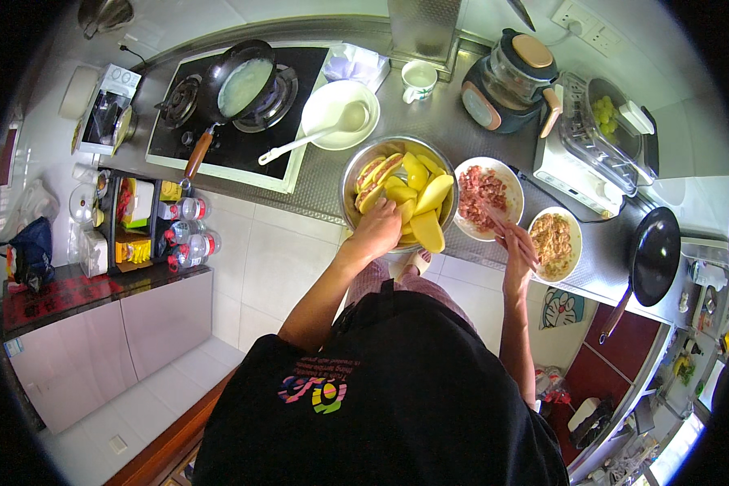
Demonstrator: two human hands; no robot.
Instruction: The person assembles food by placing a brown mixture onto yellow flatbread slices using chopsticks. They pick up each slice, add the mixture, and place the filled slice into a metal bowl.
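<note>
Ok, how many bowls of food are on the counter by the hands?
3: a steel bowl of yellow pepper pieces under the left hand, a white bowl of minced meat by the right hand, and a white bowl of brownish filling right of that.

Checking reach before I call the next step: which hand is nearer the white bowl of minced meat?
Right. The right hand holds chopsticks at the rim of the white bowl of minced meat; the left hand is farther off, in the steel bowl of yellow pieces.

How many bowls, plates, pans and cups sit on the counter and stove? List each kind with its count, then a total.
Bowls: 3 (steel bowl, mince bowl, filling bowl)
Plates: 1 (white plate)
Pans: 2 (stove pan, black pan)
Cups: 1 (white cup)
Total: 7
</note>
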